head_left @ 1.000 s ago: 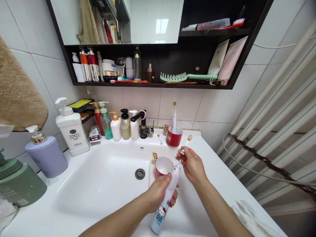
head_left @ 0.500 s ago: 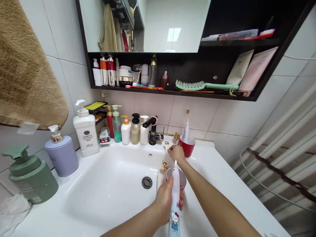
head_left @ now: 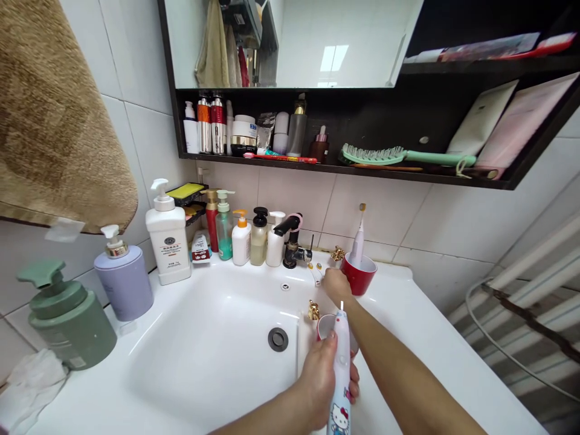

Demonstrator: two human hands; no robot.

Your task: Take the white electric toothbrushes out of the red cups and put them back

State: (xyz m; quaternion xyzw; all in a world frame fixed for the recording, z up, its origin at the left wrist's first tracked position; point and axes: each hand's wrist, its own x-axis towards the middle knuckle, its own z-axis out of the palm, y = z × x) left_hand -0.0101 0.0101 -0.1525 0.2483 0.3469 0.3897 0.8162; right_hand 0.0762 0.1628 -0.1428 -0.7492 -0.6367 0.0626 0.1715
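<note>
A light, flat touch looks best here with these brush heads (head_left: pixel 319 266)! The right hand (head_left: pixel 336 285) is low beside the red cup (head_left: pixel 360 278), fingertips at the nearer head, pinched or loose I can't tell; the left hand (head_left: pixel 318 370) clamps the toothbrush handle (head_left: pixel 342 362), tip beyond the thumb.

Brown towel (head_left: pixel 67 121): hanging at far left.
Green pump bottle (head_left: pixel 72 326): front left, crumpled tissue (head_left: pixel 34 383) beside it.
Lilac pump bottle (head_left: pixel 125 281): between the green one and a tall white bottle (head_left: pixel 167 244).
Black faucet (head_left: pixel 294 244): behind the sink (head_left: pixel 212 356), pink ring around its upper part.
Orange-topped bottle (head_left: pixel 241 241): left of a black-topped bottle (head_left: pixel 259 243).
Cabinet shelf (head_left: pixel 326 168): mint hairbrush (head_left: pixel 385 155) lying flat, pink tube (head_left: pixel 530 127) leaning at right.
Mirror (head_left: pixel 308 48): above, reflecting towels.
Radiator (head_left: pixel 539 290): right, grey hose (head_left: pixel 493 347) in front.
</note>
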